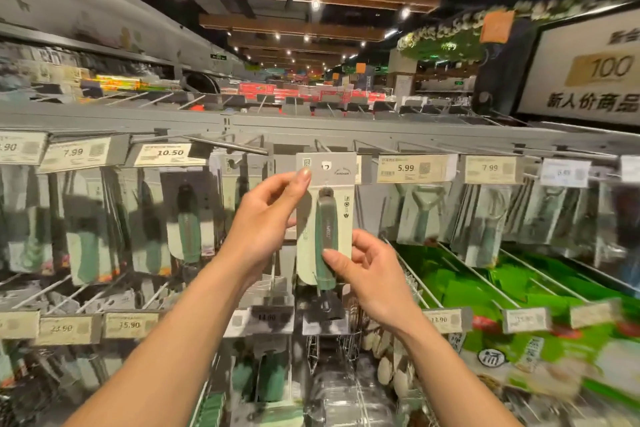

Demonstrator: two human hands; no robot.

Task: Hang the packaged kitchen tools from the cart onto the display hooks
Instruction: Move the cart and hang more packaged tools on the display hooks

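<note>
One pale-green carded tool point(325, 225), dark-green handle, pinched upright by left hand point(266, 218) and right hand point(370, 270).

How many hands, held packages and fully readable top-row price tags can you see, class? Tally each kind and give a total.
Hands: 2 (left hand, right hand)
Packaged tool held by both hands: 1
Top-row price tags fully readable (7.99, 10.50, 5.99, 7.99): 4
Total: 7
</note>
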